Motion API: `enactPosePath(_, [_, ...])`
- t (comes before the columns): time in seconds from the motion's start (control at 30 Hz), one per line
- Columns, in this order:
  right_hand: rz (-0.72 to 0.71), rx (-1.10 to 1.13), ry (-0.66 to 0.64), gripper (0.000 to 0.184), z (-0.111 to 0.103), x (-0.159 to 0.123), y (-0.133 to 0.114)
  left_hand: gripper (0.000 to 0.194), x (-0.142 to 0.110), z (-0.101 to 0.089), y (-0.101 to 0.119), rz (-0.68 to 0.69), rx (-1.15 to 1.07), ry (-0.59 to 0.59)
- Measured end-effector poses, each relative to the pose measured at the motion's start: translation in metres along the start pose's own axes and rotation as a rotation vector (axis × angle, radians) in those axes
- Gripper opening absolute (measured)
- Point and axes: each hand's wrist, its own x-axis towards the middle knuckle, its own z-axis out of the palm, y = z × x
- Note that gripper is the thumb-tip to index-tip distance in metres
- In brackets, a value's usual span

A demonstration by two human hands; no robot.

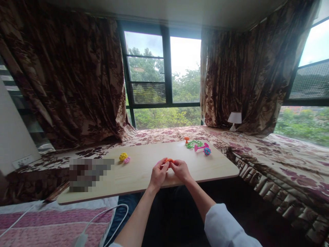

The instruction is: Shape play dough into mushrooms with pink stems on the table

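Above the near part of the light wooden board, my left hand (158,174) and my right hand (181,169) meet, fingertips closed around a small orange piece (169,160). It looks like modelling clay, and the fingers cover part of it. To the left on the board lie a yellow lump (123,156) and a pink lump (127,160), touching each other. Toward the far right are an orange knob-like toy (186,139), a green net-like tangle (194,144), a magenta dumbbell-shaped toy (201,147) and a spiky blue-and-pink ball (207,151).
The wooden board (144,178) spans the space before me, with a blurred-out patch (87,173) at its left end. Beyond it are a floral-covered ledge (164,132), windows and curtains. A small white lamp (234,118) stands back right; a white cable (113,207) curves at lower left.
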Motion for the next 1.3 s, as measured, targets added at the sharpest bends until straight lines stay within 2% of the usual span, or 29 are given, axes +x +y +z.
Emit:
enactPosePath(0.4, [-0.007, -0.005, 0.016, 0.023, -0.001, -0.003, -0.005, 0.032, -0.002, -0.001, 0.004, -0.066, -0.031, -0.018])
enactPosePath(0.7, [0.000, 0.001, -0.034, 0.021, -0.001, -0.003, 0.003, 0.029, -0.003, 0.000, 0.009, -0.131, -0.058, -0.050])
enactPosePath(0.93, [0.016, 0.006, -0.055, 0.023, 0.004, 0.001, 0.009, 0.029, -0.003, -0.001, 0.009, -0.068, -0.063, -0.012])
enactPosePath(1.3, [0.054, 0.012, -0.039, 0.023, 0.001, 0.000, 0.008, 0.030, -0.002, -0.001, 0.007, -0.065, -0.100, -0.062])
